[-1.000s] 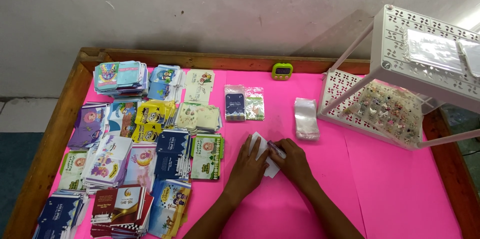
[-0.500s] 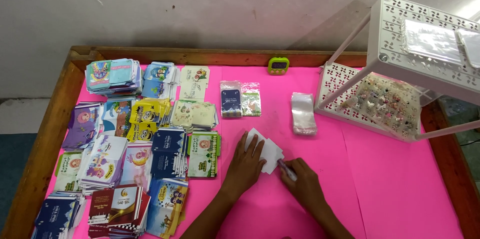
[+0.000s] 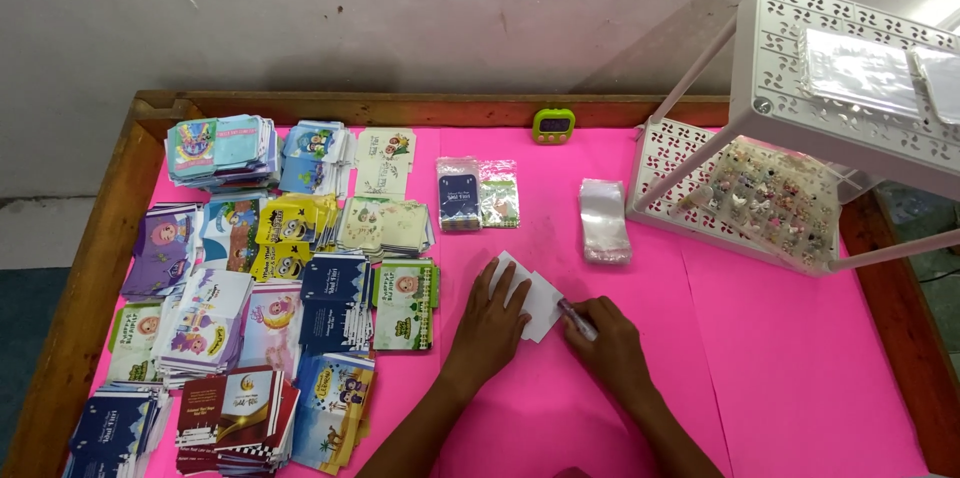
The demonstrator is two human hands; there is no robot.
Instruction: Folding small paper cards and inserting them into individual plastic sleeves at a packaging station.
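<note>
pink paper covers the wooden-framed table (image 3: 780,358), and everything here sits somewhere off the white card (image 3: 538,300) near its middle. away to the card's upper right stands a white perforated rack (image 3: 850,48), its lower shelf strewn with small trinkets. left of the card spread the stacks of printed cards (image 3: 270,278), many colours, crowded together. beyond the card, toward the wall, lie two small filled packets (image 3: 478,194), a pile of clear sleeves (image 3: 604,221) and a green timer (image 3: 553,123).

the white card lies flat, its long axis slanting from upper left to lower right. the left hand (image 3: 492,323) lies spread flat on the card's left part, pinning it. the right hand (image 3: 610,346) is closed round a small pen-like thing (image 3: 577,319) whose tip meets the card's lower right edge. both hands touch the card; the left covers more of it.
</note>
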